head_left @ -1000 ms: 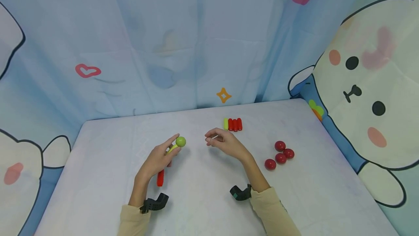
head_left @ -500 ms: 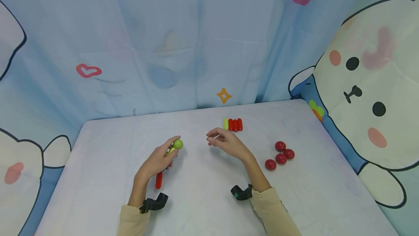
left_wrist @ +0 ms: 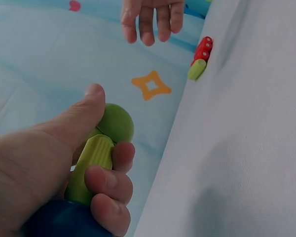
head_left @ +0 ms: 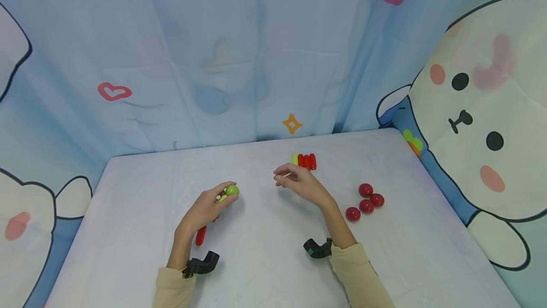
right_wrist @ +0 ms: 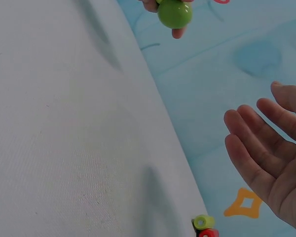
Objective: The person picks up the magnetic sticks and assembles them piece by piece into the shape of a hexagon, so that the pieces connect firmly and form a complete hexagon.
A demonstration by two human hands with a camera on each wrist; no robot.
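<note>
Above the table [head_left: 265,265], I log left hand [head_left: 206,209] gripping yellow-green rod [left_wrist: 91,165], presumably to steady green ball [left_wrist: 120,123]; right hand [head_left: 304,186] relaxed.

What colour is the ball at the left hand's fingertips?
Green; the ball shows best in the left wrist view.

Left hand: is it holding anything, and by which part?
The left hand grips the ribbed yellow-green rod, fingers curled round its side, next to the green ball. A red rod juts from under the hand.
</note>
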